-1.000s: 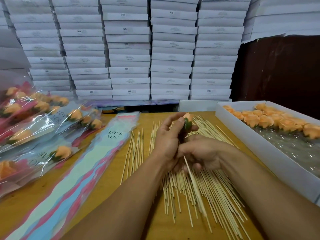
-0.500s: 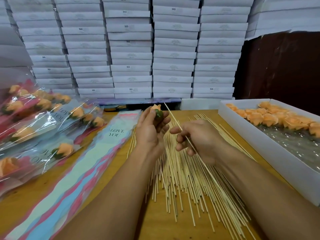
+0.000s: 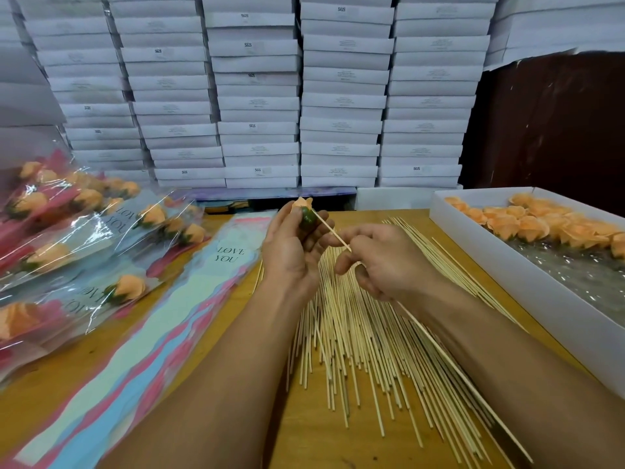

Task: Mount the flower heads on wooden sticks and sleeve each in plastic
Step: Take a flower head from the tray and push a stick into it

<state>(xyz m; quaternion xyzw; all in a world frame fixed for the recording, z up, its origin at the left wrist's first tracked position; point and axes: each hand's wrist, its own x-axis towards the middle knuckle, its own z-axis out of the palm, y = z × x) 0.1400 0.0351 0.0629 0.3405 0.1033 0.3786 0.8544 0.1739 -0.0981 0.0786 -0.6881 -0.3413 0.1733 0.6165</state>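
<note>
My left hand (image 3: 291,245) grips an orange flower head with a green base (image 3: 306,218) above the middle of the table. My right hand (image 3: 382,262) pinches one wooden stick (image 3: 329,230); its tip touches the green base, and its long end runs down past my right wrist. Beneath both hands lies a spread pile of loose sticks (image 3: 365,346). A stack of plastic sleeves printed "LOVE YOU" (image 3: 162,319) lies to the left of the sticks.
A white tray (image 3: 507,265) of several orange flower heads (image 3: 527,225) stands on the right. Sleeved flowers (image 3: 77,231) are heaped at the left. Stacked white boxes (image 3: 257,96) wall off the back, and a dark panel (image 3: 554,123) stands at the back right.
The right hand lifted one stick from the pile and brought its tip against the flower head's green base. The left hand with the flower shifted left and up.
</note>
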